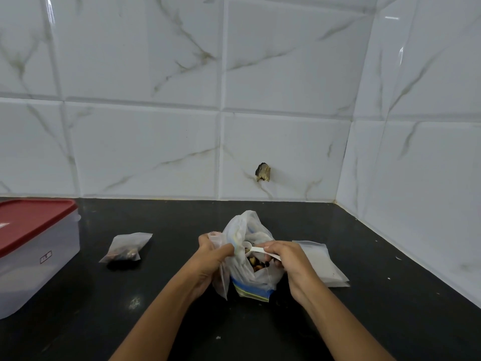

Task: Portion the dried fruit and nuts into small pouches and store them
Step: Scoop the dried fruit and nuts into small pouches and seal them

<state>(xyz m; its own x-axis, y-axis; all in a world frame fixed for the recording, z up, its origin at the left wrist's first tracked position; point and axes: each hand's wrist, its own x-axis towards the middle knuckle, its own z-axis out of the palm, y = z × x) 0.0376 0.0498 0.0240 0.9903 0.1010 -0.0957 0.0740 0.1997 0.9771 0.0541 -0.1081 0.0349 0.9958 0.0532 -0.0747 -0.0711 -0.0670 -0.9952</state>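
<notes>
On dark tabletop (338, 321), mid-front: small pouch (220, 280) clenched by left hand (212, 259) fingers against open fruit-and-nut bag (250, 227), scoop (256, 249) pinched by right hand (289, 259) fingers above bag; expect spillage from sagging pouch mouth.

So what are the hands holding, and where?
The right hand holds the white spoon by its handle; the left hand grips a small clear pouch near its top edge, beside the big bag.
</notes>
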